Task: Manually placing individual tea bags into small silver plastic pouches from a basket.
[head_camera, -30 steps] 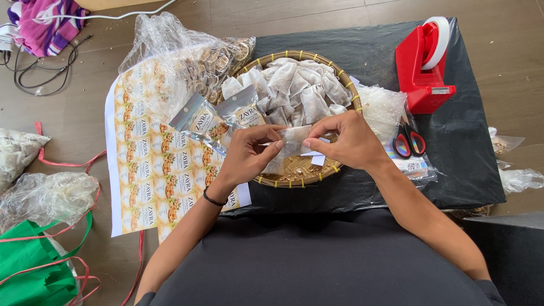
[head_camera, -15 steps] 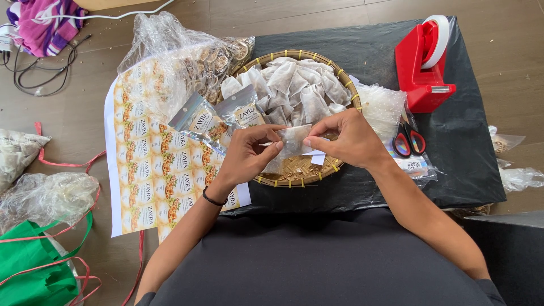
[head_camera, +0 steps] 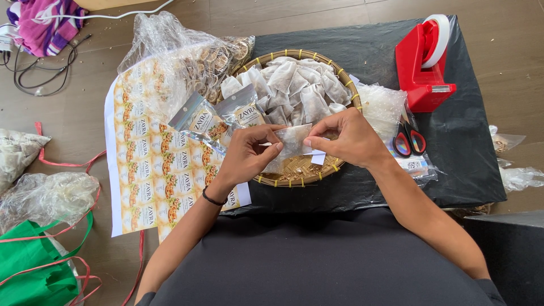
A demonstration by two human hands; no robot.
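Note:
Both hands hold one small white filter sachet (head_camera: pixel 294 139) above the near rim of a round woven basket (head_camera: pixel 340 73). My left hand (head_camera: pixel 246 156) pinches its left edge; a black band circles that wrist. My right hand (head_camera: pixel 348 139) pinches the right edge, where a small white paper tag (head_camera: pixel 318 157) hangs down. The basket holds a heap of several similar white sachets (head_camera: pixel 297 88). Two clear printed pouches (head_camera: pixel 221 116) lean on the basket's left side.
A sheet of yellow printed labels (head_camera: pixel 150 170) lies to the left under a crumpled clear bag (head_camera: pixel 170 54). On the black cloth (head_camera: pixel 470 158) stand a red tape dispenser (head_camera: pixel 422 62) and scissors (head_camera: pixel 409 139). Plastic bags and a green bag (head_camera: pixel 28 266) lie at the far left.
None of note: both hands stay at the basket's near rim with the sachet, only shifting their fingers slightly along its edges.

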